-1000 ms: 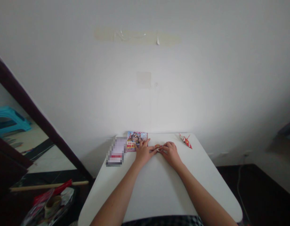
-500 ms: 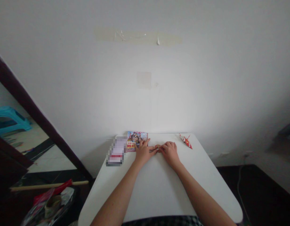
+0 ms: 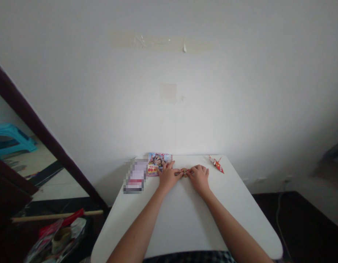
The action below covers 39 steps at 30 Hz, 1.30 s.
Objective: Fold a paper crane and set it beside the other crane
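Both my hands rest at the far middle of a white table (image 3: 185, 219). My left hand (image 3: 167, 176) and my right hand (image 3: 199, 177) meet over a small folded piece of coloured paper (image 3: 183, 171), fingertips pressed down on it from each side. The paper is mostly hidden by my fingers. A colourful printed leaflet (image 3: 157, 163) lies just left of my left hand, partly under its fingers. A red folded paper crane (image 3: 217, 164) sits at the far right of the table, apart from my right hand.
A blurred card or phone (image 3: 135, 176) lies at the table's far left. The white wall stands right behind the table. On the floor at lower left are a wooden stick (image 3: 56, 217) and a heap of bags (image 3: 59, 237). A blue stool (image 3: 10, 140) shows at far left.
My hands have shifted slightly farther from me over the small folded paper, fingertips closing in on it. Nothing else has moved.
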### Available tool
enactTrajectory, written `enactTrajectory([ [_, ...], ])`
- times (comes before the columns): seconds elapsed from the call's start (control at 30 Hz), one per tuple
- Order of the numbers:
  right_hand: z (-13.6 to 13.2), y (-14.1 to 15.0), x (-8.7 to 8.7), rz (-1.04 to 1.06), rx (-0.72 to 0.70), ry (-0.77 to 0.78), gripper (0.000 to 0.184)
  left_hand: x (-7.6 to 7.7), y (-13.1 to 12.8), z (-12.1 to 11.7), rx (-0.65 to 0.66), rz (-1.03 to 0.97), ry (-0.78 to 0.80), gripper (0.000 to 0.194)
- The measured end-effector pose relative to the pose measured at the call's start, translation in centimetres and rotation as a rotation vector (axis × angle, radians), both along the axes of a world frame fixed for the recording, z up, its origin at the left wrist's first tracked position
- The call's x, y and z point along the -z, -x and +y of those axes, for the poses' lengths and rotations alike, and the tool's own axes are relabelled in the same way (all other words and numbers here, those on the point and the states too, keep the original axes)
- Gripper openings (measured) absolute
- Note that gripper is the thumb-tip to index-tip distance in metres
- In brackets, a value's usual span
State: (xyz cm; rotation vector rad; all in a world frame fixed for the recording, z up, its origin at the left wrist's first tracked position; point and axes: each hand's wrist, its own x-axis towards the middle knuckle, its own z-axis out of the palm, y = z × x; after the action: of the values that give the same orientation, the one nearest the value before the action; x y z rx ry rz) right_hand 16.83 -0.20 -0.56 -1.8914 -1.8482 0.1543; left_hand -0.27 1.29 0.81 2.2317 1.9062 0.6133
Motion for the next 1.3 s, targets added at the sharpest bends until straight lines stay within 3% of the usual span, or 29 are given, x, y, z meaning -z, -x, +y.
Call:
enactTrajectory([
  [0.77,0.34,0.53,-0.07,-0.005,0.089,0.012,0.025,0.44,-0.31,0.16,-0.01,-0.003,0.0,0.02],
  [1.3,0.18,0.93,-0.53,-0.003,0.092,0.026,0.024,-0.07,-0.69,-0.14,-0.028,0.016,0.023,0.02],
])
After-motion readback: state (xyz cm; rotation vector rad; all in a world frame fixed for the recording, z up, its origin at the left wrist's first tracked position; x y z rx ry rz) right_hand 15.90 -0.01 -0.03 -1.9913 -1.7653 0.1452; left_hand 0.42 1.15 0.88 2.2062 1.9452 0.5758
